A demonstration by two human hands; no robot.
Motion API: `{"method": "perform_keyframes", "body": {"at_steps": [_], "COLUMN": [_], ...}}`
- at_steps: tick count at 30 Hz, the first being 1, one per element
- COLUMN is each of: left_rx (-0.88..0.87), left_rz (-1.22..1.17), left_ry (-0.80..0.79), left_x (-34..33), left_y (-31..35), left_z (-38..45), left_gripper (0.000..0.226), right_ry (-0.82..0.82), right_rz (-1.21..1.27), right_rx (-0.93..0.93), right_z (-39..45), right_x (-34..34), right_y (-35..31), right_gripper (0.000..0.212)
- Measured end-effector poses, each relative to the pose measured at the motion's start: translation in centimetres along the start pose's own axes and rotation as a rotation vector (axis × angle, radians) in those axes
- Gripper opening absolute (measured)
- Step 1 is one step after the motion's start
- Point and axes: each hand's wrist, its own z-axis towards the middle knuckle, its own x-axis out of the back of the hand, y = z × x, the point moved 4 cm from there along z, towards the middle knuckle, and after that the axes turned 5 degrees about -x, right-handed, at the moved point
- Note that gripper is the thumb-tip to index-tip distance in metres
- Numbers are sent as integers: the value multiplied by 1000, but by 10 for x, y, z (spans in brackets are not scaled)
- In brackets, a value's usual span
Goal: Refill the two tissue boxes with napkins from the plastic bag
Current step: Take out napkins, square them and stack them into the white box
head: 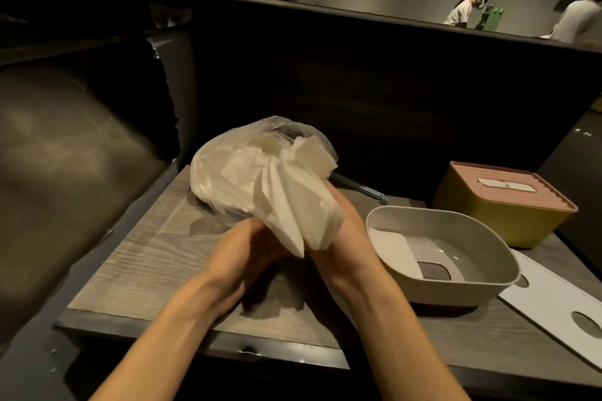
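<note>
A clear plastic bag [228, 169] full of white napkins lies on the wooden table [146, 254]. Both hands hold a fanned bunch of napkins [293, 212] pulled partly out of the bag's mouth. My left hand [250, 247] grips the bunch from below on the left. My right hand [345, 234] grips it from the right, its fingers hidden behind the paper. To the right stands an open grey tissue box [488, 283], turned upside down, with one napkin inside. Behind it stands a yellow tissue box [488, 208] with a pink slotted lid on.
A flat white panel with round holes [560, 309] lies at the table's right, next to the grey box. A thin blue-grey rod [361, 187] lies behind the bag. A dark padded bench runs along the left. Several people sit far off beyond the partition.
</note>
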Motion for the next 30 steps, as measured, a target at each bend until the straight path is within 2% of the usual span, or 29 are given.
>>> {"method": "perform_keyframes", "body": {"at_steps": [1, 2, 4, 5, 6, 8, 10, 14, 18, 20, 23, 25, 28, 30], "left_rx": [51, 99, 168, 171, 163, 142, 134, 105, 73, 32, -87, -180, -254, -281], "left_rz": [-96, -166, -194, -181, -157, -90, -23, 29, 89, 125, 202, 285, 406, 488], "left_ry": [-30, -63, -126, -150, -156, -138, -98, -59, -77, -51, 56, 71, 15, -30], "left_x": [-1, 0, 4, 4, 4, 2, 5, 12, 14, 11, 12, 13, 8, 2], "left_y": [1, 1, 1, 3, 2, -2, -6, -8, -9, -7, -2, 3, 8, 11], "left_z": [-2, -4, -8, -9, -10, -11, -11, -11, -12, -13, -13, -14, -19, -21], "left_gripper": [39, 53, 81, 85, 79, 53, 40, 39, 55, 48, 33, 28, 29, 38], "right_ry": [57, 121, 190, 200, 207, 225, 252, 276, 273, 252, 200, 120, 72, 49], "right_rz": [-97, -189, -315, -369, -429, -533, -594, -598, -503, -455, -465, -412, -209, -209], "right_rx": [23, 48, 89, 124, 169, 252, 297, 336, 349, 320, 255, 192, 123, 178], "right_z": [-2, -3, -6, -8, -12, -16, -20, -26, -27, -27, -23, -21, -22, -26], "right_x": [6, 12, 19, 19, 18, 19, 20, 20, 24, 25, 25, 22, 21, 21], "right_y": [5, 10, 20, 21, 22, 22, 21, 19, 17, 18, 24, 27, 24, 17], "right_gripper": [36, 26, 17, 14, 12, 11, 11, 10, 12, 14, 38, 51, 58, 55]}}
